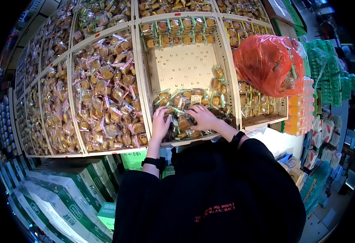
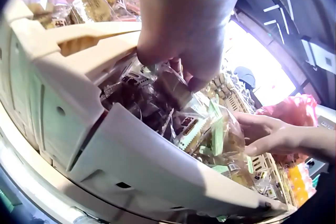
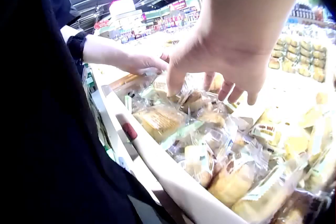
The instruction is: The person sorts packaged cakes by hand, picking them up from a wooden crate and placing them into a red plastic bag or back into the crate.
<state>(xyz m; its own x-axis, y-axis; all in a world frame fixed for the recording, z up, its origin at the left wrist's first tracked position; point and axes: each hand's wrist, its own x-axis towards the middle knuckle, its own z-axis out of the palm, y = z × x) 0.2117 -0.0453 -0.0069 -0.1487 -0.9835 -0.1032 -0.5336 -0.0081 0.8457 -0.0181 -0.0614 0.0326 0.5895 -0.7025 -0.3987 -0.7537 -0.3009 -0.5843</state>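
Both hands are low in the front end of a pale crate [image 1: 147, 77], among clear-wrapped pastries [image 1: 183, 123] with green-edged wrappers. My left hand [image 1: 160, 123] lies over packets by the crate's left wall, thumb apart from the fingers. A dark brown packet [image 2: 173, 90] is right at its fingertips in the left wrist view. My right hand [image 1: 203, 118] reaches in from the right, its fingers [image 3: 228, 91] loosely spread and pointing down onto the packets. Beneath it, a wrapped golden pastry [image 3: 160, 120] lies near the front rim.
Neat rows of wrapped pastries [image 1: 177, 30] line the crate's far end, with bare perforated base [image 1: 181, 67] before them. Pink-wrapped packets [image 1: 108, 89] fill the bin at left. A red plastic bag [image 1: 266, 62] bulges over the bin at right. Cartons [image 1: 64, 198] are stacked below left.
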